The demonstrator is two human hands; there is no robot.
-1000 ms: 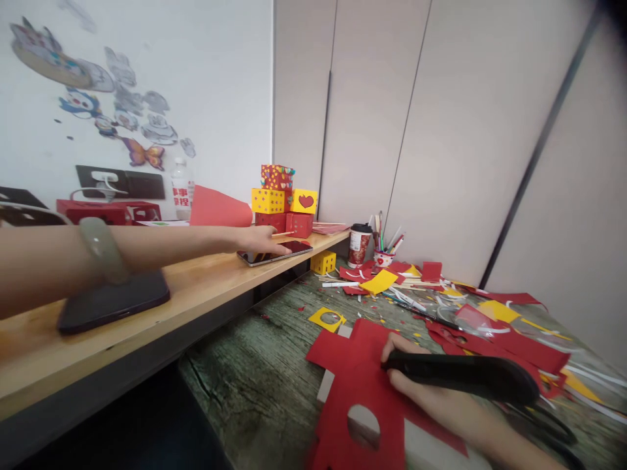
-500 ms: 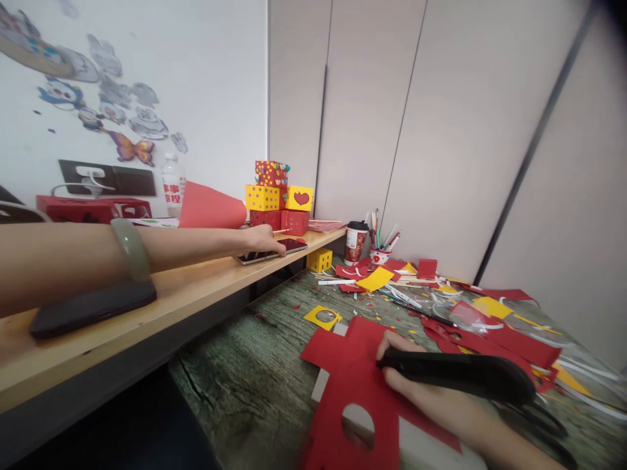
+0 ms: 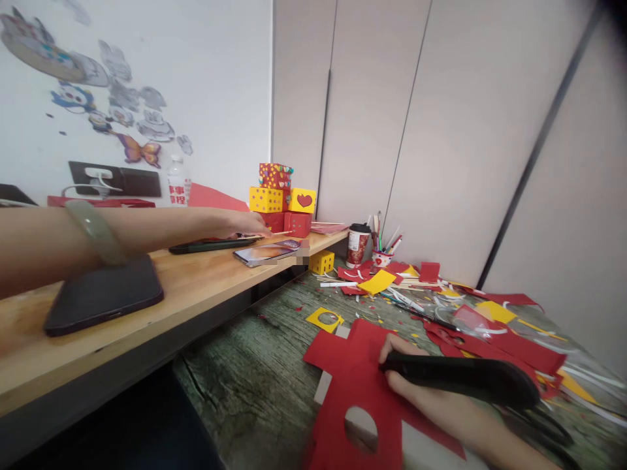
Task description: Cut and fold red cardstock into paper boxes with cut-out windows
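My left hand [image 3: 249, 225] reaches over the wooden shelf, just above a thin pale stick [image 3: 283, 233] and a dark flat object [image 3: 210, 245]. Its fingers are bent downward and partly hidden, so their grip does not show. In front of it lies a phone [image 3: 269, 253] with a lit screen. My right hand [image 3: 399, 369] is closed around a black elongated tool [image 3: 470, 377] whose kind I cannot make out. Below that hand lies a red cut-out card sheet [image 3: 362, 385] with a round hole, over pale grey pieces.
Another dark phone-like slab [image 3: 110, 297] is on the shelf [image 3: 196, 287]. Stacked red and yellow paper boxes [image 3: 279, 196] stand at the back. A lidded cup [image 3: 357, 245], a pen holder [image 3: 383, 258], a yellow box [image 3: 322, 262] and scattered paper scraps [image 3: 377, 282] occupy the dark table.
My left hand has left the phone and moved back and left toward the stick, uncovering the lit screen. My right hand keeps its grip on the black tool over the red card.
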